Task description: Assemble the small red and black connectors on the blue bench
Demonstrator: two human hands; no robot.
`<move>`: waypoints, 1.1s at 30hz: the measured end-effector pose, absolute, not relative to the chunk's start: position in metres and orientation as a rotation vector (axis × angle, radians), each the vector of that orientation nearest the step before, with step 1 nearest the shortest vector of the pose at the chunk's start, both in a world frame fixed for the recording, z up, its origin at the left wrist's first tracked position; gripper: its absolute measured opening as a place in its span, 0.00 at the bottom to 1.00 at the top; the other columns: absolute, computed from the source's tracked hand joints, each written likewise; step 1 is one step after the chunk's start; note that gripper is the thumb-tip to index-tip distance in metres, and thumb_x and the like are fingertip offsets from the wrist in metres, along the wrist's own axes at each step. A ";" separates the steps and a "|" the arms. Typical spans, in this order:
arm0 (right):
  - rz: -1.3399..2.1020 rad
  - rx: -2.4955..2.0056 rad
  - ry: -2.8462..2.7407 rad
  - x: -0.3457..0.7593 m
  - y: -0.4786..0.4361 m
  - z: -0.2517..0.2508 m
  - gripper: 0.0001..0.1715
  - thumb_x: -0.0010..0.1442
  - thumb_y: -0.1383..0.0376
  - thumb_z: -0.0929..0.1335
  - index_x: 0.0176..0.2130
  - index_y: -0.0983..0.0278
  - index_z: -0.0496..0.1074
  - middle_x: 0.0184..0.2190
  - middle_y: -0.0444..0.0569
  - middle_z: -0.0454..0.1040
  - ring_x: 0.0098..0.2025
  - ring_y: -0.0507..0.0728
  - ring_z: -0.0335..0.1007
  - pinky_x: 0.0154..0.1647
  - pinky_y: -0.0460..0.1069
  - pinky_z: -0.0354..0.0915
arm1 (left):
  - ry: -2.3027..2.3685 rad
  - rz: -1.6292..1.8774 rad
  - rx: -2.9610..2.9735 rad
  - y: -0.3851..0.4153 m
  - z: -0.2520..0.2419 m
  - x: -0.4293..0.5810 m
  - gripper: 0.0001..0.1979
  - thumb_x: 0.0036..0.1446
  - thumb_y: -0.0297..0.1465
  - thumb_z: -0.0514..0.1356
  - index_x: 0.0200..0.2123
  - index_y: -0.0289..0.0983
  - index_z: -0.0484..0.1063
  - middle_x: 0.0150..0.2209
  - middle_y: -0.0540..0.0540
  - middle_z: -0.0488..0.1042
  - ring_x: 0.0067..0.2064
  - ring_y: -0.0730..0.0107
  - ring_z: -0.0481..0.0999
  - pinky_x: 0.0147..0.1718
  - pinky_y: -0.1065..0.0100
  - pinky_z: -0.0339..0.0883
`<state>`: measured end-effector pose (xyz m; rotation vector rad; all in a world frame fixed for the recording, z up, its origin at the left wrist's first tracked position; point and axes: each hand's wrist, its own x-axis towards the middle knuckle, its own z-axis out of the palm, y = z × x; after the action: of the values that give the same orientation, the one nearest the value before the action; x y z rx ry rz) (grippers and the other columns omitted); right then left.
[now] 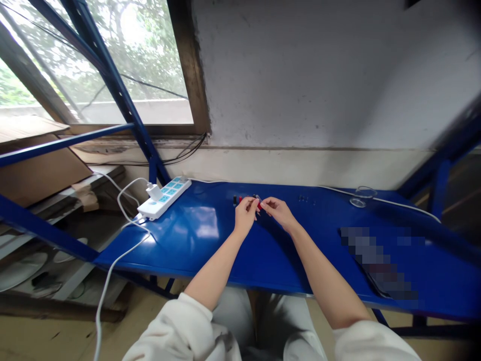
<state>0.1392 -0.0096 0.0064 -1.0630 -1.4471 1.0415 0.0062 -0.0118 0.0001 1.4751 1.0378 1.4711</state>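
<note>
My left hand (246,216) and my right hand (278,211) meet above the blue table, fingertips pinched together. Between them is a small red piece (259,205), partly covered by the fingers; its kind is too small to make out. Just beyond my left hand, a small black cylinder (235,201) stands on the table, with a small red one (240,199) beside it. Some other small dark and clear bits show behind the fingertips, mostly hidden.
The blue table (195,255) runs along the wall. A white power strip (165,199) with a plugged-in charger lies at left, its cable hanging over the front edge. Small clear pieces (306,199) and a clear round item (357,202) lie right. A blurred-out dark object (376,265) sits near the front.
</note>
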 end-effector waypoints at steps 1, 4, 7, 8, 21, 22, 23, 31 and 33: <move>1.041 -1.063 -1.451 0.140 -0.010 0.007 0.21 0.44 0.50 0.69 0.27 0.65 0.67 0.21 0.42 0.67 0.22 0.47 0.57 0.24 0.45 0.55 | 1.035 1.455 1.495 -0.011 -0.001 0.006 0.15 0.52 0.42 0.54 0.32 0.34 0.68 0.20 0.52 0.67 0.14 0.83 0.62 0.13 0.78 0.56; 1.059 -1.067 -1.487 0.142 -0.012 0.009 0.20 0.45 0.51 0.68 0.28 0.65 0.67 0.22 0.43 0.67 0.23 0.48 0.58 0.24 0.45 0.55 | 1.040 1.423 1.552 -0.011 -0.003 0.006 0.15 0.53 0.41 0.54 0.33 0.35 0.68 0.19 0.53 0.65 0.15 0.82 0.62 0.13 0.78 0.56; 1.116 -1.060 -1.534 0.143 -0.014 0.011 0.19 0.46 0.51 0.68 0.28 0.65 0.67 0.22 0.43 0.67 0.23 0.48 0.59 0.24 0.45 0.55 | 1.065 1.418 1.587 -0.011 -0.005 0.006 0.15 0.53 0.42 0.53 0.33 0.35 0.69 0.18 0.54 0.64 0.15 0.82 0.62 0.14 0.77 0.56; 1.125 -1.060 -1.543 0.144 -0.014 0.011 0.19 0.46 0.51 0.68 0.28 0.65 0.67 0.22 0.43 0.67 0.23 0.48 0.59 0.25 0.45 0.55 | 1.072 1.416 1.599 -0.011 -0.005 0.006 0.16 0.53 0.42 0.53 0.33 0.35 0.70 0.18 0.54 0.64 0.15 0.81 0.62 0.14 0.77 0.57; 1.188 -0.994 -1.671 0.156 -0.010 0.006 0.17 0.43 0.55 0.70 0.23 0.64 0.63 0.21 0.40 0.64 0.25 0.49 0.61 0.31 0.47 0.59 | 1.043 1.345 1.919 -0.014 -0.006 0.006 0.16 0.57 0.39 0.49 0.41 0.37 0.70 0.37 0.44 0.73 0.34 0.70 0.72 0.34 0.69 0.65; 1.170 -1.007 -1.685 0.158 -0.009 0.006 0.17 0.43 0.55 0.70 0.23 0.65 0.63 0.21 0.40 0.64 0.25 0.49 0.60 0.31 0.47 0.59 | 1.072 1.311 1.936 -0.014 -0.008 0.006 0.17 0.57 0.39 0.48 0.43 0.38 0.70 0.36 0.44 0.74 0.32 0.71 0.72 0.33 0.69 0.65; 1.138 -1.029 -1.697 0.160 -0.007 0.005 0.17 0.43 0.54 0.69 0.24 0.65 0.64 0.21 0.40 0.64 0.25 0.49 0.60 0.31 0.47 0.59 | 1.105 1.276 1.950 -0.013 -0.009 0.006 0.17 0.58 0.39 0.47 0.44 0.38 0.69 0.34 0.45 0.74 0.29 0.72 0.71 0.31 0.70 0.65; 0.564 -1.346 -1.460 0.186 0.016 -0.018 0.18 0.46 0.51 0.67 0.26 0.65 0.67 0.22 0.45 0.68 0.24 0.51 0.61 0.29 0.47 0.58 | 1.136 1.109 2.196 -0.018 -0.008 0.005 0.17 0.59 0.36 0.44 0.35 0.38 0.70 0.26 0.48 0.71 0.27 0.72 0.69 0.29 0.71 0.61; 0.464 -1.430 -1.426 0.190 0.022 -0.023 0.17 0.46 0.52 0.66 0.26 0.65 0.67 0.22 0.46 0.69 0.24 0.52 0.61 0.29 0.48 0.58 | 1.139 1.058 2.262 -0.021 -0.006 0.006 0.17 0.60 0.36 0.43 0.32 0.38 0.70 0.25 0.48 0.71 0.26 0.72 0.69 0.27 0.72 0.59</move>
<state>0.1897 0.0218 -0.0233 -1.4301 -1.4262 0.4635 0.0058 -0.0207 -0.0062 2.2619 1.1387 1.0577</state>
